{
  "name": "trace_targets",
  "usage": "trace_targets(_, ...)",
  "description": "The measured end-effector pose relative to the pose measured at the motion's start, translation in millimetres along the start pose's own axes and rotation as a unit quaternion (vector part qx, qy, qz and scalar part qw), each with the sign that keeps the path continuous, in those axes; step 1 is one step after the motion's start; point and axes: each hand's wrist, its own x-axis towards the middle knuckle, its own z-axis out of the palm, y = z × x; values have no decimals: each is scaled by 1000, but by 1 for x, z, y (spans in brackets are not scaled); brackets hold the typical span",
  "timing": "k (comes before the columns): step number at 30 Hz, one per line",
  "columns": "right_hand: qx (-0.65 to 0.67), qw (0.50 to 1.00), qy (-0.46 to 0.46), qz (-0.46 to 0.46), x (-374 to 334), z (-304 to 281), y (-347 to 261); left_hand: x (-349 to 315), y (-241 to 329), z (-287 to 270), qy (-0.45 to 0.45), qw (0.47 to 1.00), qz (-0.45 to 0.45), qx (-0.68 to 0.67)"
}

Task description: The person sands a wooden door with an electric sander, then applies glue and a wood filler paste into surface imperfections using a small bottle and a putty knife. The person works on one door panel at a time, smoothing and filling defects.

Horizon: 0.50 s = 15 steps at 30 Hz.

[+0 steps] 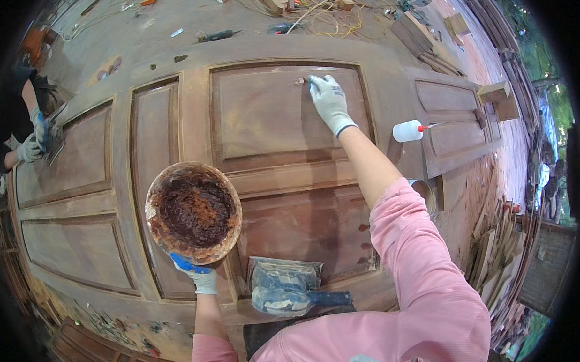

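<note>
My left hand, in a white and blue work glove, grips the near rim of a round bowl. Inside is a dark reddish-brown paste. The bowl is held over a large paneled wooden door lying flat. My right hand, gloved too, is stretched out to the door's far upper panel. Its fingers are closed at the panel's surface, beside a small brownish lump or tip; what they hold is too small to make out. A blue, dust-covered power sander rests on the door's near edge.
A white bottle with a red cap lies by the door's right edge, near a smaller paneled piece. At left, a co-worker's gloved hands are over the door. Cables and power tools lie beyond; wood strips at right.
</note>
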Motion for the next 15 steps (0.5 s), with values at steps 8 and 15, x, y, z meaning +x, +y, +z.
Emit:
trace_targets(8, 46, 998, -2, 36, 1, -1, -10, 2, -6, -5, 27, 991, -66, -112)
trace_targets(15, -10, 998, -68, 10, -11, 4, -22, -1, -13, -13, -5, 998, -44, -44)
